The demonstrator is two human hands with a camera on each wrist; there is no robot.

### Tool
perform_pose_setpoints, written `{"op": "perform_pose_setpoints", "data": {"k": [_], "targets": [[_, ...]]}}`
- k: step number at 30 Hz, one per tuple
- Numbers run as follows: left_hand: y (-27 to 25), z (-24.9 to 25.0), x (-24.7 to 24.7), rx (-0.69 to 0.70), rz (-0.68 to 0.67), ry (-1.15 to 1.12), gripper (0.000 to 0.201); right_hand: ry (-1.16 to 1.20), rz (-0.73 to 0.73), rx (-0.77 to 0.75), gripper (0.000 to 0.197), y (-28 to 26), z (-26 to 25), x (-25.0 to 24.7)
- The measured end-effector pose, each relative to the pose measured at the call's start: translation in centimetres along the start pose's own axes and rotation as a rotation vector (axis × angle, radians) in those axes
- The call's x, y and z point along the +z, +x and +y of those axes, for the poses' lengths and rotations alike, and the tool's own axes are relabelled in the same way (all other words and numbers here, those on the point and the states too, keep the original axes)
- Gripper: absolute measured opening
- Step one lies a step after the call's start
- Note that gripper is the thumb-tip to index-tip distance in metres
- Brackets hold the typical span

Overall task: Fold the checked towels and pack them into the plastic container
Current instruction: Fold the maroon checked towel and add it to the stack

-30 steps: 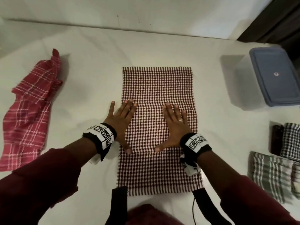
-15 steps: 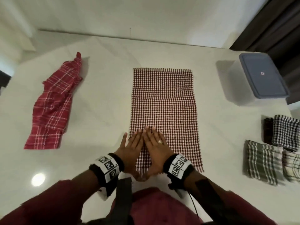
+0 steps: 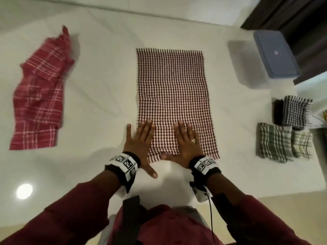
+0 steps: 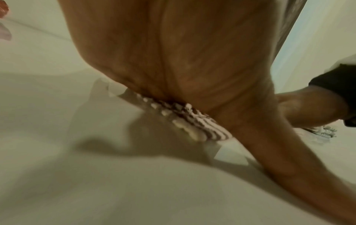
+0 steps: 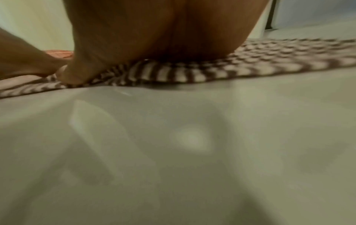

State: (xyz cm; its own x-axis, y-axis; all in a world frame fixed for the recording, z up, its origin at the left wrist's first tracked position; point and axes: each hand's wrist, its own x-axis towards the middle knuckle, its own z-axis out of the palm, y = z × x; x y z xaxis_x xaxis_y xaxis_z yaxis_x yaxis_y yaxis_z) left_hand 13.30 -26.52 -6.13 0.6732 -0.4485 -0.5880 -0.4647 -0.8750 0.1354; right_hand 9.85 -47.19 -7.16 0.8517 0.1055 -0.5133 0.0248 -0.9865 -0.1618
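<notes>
A maroon-and-white checked towel [image 3: 172,96] lies flat and lengthwise on the white table [image 3: 106,85]. My left hand [image 3: 139,141] presses flat on its near left corner, fingers straight, thumb out on the bare table. My right hand [image 3: 187,140] lies flat on the towel's near edge beside it, wearing a ring. From the left wrist view only my palm [image 4: 173,53] and the towel's fringe [image 4: 188,121] show; the right wrist view has my palm [image 5: 154,30] on the checked cloth [image 5: 250,60]. The lidded plastic container [image 3: 275,53] stands at the far right.
A crumpled red plaid towel [image 3: 39,96] lies at the left. Folded towels sit at the right: a black-and-white checked one [image 3: 295,110], a green striped one [image 3: 273,142] and a pale striped one [image 3: 302,145]. A dark curtain [image 3: 300,18] hangs behind the container.
My hands slid from the towel's middle down to its near edge, came together, then spread apart sideways along that edge. The towel stays flat.
</notes>
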Motion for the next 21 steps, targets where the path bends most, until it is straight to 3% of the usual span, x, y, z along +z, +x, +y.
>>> {"op": "perform_pose_setpoints", "data": {"k": [4,8,13,16,18,21], "targets": [[0.2,-0.1,0.4,0.007,0.030,-0.001,0.170,0.101,0.064,0.246,0.118,-2.3,3.7,0.6],[0.1,-0.1,-0.1,0.015,0.016,0.000,0.171,0.170,0.057,0.345,0.115,-4.3,5.9,1.1],[-0.7,0.1,-0.3,0.008,0.042,0.008,0.169,0.159,0.093,0.294,0.112,-5.5,6.6,2.1],[-2.3,2.9,0.9,0.138,0.106,-0.003,0.158,0.135,0.119,0.254,0.115,-6.2,7.2,3.1],[-3.9,5.5,2.7,0.205,0.058,-0.062,0.148,0.147,0.122,0.228,0.118,-6.2,7.3,3.4],[-5.7,8.1,6.1,0.143,0.075,-0.015,0.140,0.159,0.095,0.176,0.127,-6.7,7.9,3.6]]}}
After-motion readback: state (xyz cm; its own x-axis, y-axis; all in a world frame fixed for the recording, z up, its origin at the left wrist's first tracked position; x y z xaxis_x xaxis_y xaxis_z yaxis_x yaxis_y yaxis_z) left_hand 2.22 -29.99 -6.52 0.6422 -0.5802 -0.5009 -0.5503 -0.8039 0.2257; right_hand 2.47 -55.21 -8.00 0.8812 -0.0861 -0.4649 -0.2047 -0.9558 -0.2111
